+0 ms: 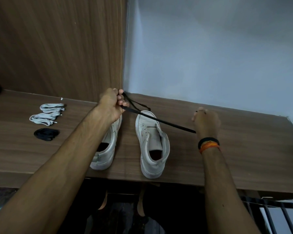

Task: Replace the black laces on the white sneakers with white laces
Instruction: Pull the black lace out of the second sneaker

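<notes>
Fingers (pixel 121 100) of your left hand (pixel 111 105) are curled around one end of a black lace (pixel 159 120), up near the back corner of the desk (pixel 243 141). Your right hand (pixel 206 123) grips the other end low to the right, though its fingers are turned away, so how they pinch it is hidden. Held this way the lace stretches taut over the right sneaker (pixel 151 146), probably so you can straighten it before bundling it. That sneaker shows bare eyelets, so the lace looks fully out. The left sneaker (pixel 107 149) sits just beside it, partly under your forearm; its lacing can't be seen. Off to the left, well apart from the shoes, two bundles of white laces (pixel 47 114) wait within reach, with a coiled black lace (pixel 46 133) near them, likely set aside as finished.
</notes>
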